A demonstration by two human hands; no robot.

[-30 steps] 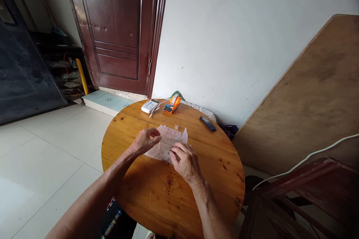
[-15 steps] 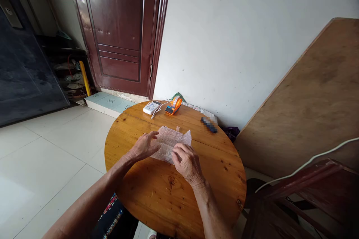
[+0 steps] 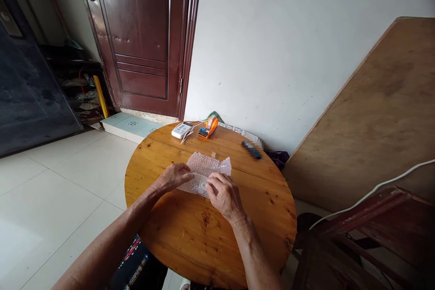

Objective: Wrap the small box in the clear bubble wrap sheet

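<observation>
A sheet of bubble wrap (image 3: 209, 163) lies on the round wooden table, its far part spread out and its near part folded over in a roll. Inside the fold a pale label shows faintly; the thing it belongs to is hard to make out. At the roll's left end, my left hand (image 3: 174, 177) has its thumb and fingers closed on the plastic. My right hand (image 3: 224, 194) holds the right end with curled fingers, covering that part of the wrap.
Toward the back of the round table (image 3: 206, 253) sit a white box-like device (image 3: 181, 130) with a cord and an orange tape dispenser (image 3: 208, 128). A dark, blurred-out object (image 3: 252, 150) lies at the back right. A small tape piece (image 3: 213, 155) sticks out behind the wrap.
My left hand's fingers have come closer together at the wrap's left end. The right hand keeps almost the same place. The view has shifted slightly.
</observation>
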